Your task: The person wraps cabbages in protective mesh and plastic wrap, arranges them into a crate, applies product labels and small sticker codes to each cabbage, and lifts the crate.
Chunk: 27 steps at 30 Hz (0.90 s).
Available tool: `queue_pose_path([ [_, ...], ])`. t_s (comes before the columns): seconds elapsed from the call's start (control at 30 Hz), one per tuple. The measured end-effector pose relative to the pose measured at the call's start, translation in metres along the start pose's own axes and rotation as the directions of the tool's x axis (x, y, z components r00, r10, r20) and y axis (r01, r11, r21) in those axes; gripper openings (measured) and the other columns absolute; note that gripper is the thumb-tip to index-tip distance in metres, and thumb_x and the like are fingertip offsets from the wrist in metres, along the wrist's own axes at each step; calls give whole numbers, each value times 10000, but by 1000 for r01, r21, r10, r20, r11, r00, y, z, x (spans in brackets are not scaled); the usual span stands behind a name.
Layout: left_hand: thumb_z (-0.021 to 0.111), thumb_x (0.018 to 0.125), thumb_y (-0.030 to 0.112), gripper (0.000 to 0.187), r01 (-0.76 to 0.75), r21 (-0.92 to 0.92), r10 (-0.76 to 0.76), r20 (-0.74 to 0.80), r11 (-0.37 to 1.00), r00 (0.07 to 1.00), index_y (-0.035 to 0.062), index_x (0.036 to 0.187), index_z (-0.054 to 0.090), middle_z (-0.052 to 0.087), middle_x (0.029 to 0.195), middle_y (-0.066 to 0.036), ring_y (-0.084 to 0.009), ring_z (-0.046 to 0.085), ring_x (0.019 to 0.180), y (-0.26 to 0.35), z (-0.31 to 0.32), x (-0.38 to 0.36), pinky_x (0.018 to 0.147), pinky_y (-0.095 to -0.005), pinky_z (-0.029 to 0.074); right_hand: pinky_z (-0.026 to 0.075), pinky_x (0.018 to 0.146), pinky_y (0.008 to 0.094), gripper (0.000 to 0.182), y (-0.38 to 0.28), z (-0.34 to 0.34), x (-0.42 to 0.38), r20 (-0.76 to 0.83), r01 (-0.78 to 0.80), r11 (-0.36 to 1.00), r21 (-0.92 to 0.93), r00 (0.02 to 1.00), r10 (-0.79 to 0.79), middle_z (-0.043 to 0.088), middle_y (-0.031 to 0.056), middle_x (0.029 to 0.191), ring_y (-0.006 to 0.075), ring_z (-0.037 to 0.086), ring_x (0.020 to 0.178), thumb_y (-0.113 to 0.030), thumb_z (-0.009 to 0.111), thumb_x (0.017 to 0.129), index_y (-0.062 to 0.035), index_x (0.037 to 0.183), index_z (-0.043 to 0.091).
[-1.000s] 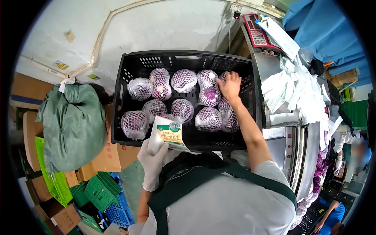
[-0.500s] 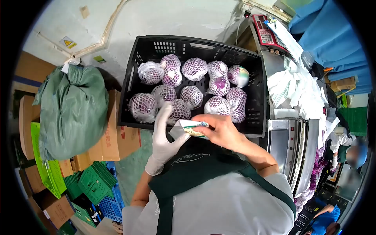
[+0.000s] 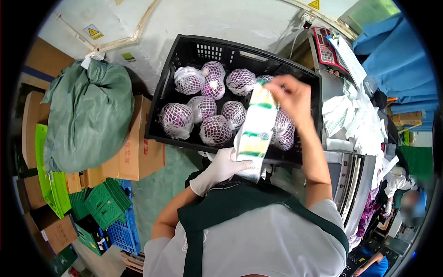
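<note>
A long white strip of labels (image 3: pixel 258 122), printed in green and yellow, is stretched slantwise over the front of a black plastic crate (image 3: pixel 168 85). My left hand (image 3: pixel 219 171), in a white glove, is closed round its lower end, near my apron. At the upper end, my bare right hand (image 3: pixel 294 99) pinches the strip with thumb and fingers, slightly blurred. Several round purple vegetables (image 3: pixel 216 130), wrapped in white netting, lie in the crate below. The strip and my right hand cover part of those on the right side.
To the left stand a stuffed green sack (image 3: pixel 90 117), a cardboard box (image 3: pixel 131 150) and green crates (image 3: pixel 107 201). On the right are a red scale (image 3: pixel 325 48), crumpled white paper strips (image 3: pixel 353 115) and a steel machine (image 3: pixel 355 184). Co-workers (image 3: pixel 399 184) are at far right.
My right hand has moved up and away from my left, drawing the folded label strip out long. My left hand has shifted right and lower. The view has shifted slightly.
</note>
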<state>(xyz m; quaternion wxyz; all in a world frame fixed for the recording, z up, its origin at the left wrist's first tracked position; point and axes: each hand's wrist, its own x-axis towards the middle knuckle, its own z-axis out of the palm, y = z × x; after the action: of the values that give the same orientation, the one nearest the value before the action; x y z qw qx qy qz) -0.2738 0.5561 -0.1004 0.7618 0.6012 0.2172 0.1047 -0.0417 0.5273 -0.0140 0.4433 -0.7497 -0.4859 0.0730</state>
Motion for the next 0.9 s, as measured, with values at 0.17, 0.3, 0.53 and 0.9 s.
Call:
queue_pose_path([
  [0.17, 724, 728, 98, 311, 274, 247, -182, -339, 929, 923, -6, 1008, 640, 655, 850, -39, -89, 603, 685, 18, -56, -15, 600, -207, 493, 503, 651, 340, 618, 141, 5, 48, 199, -263, 949, -173, 935, 295, 641, 156, 752, 221, 649, 727, -353, 835, 561, -18, 1000, 555],
  [0.3, 623, 803, 43, 291, -5, 358, 312, -806, 934, 502, -40, 1081, 594, 633, 961, -86, -127, 599, 791, 45, -146, -76, 706, -250, 503, 449, 831, 443, 783, 228, 44, 10, 333, -13, 723, -691, 882, 334, 574, 154, 1110, 335, 535, 1031, -447, 792, 551, -85, 1171, 481],
  [0.53, 680, 762, 6, 314, 65, 336, 275, -855, 940, 441, -59, 1056, 589, 640, 955, -109, -145, 621, 797, 51, -149, -133, 725, -266, 515, 306, 1028, 426, 521, 244, 75, -22, 95, 186, 876, -445, 983, -160, 374, 220, 1328, 389, 329, 1246, -294, 610, 807, -26, 1229, 461],
  [0.9, 705, 747, 153, 287, 379, 218, -312, -286, 899, 906, 11, 989, 645, 673, 828, -67, -78, 593, 738, 50, -26, -12, 696, -258, 482, 462, 850, 329, 576, 65, 36, -34, 633, -489, 611, 622, 774, -25, 535, 154, 1192, 235, 556, 1061, -315, 656, 812, -38, 1272, 445],
])
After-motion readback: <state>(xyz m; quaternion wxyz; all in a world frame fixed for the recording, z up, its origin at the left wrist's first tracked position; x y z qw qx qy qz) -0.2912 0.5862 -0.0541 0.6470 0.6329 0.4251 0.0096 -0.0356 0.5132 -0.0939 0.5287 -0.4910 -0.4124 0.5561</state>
